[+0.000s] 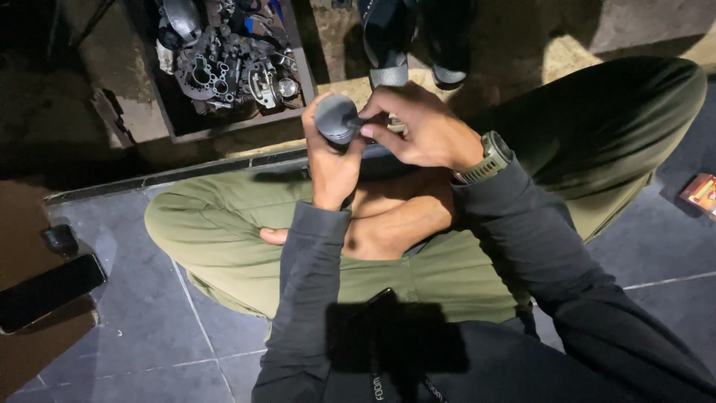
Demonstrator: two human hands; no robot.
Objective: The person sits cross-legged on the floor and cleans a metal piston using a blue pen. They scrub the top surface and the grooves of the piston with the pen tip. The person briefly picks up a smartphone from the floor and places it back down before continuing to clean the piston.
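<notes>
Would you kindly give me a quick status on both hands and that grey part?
Left hand wrapped around grey cylindrical part. Right hand pinching at its top edge. Nothing blocking; tray of metal parts beyond.

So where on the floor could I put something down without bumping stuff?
The grey tiles between the phone and the person's left knee are bare. There is another bare patch by the right leg, below the small red box. The wooden tray of metal engine parts is crowded, and both hands are busy with the grey cylinder.
</notes>
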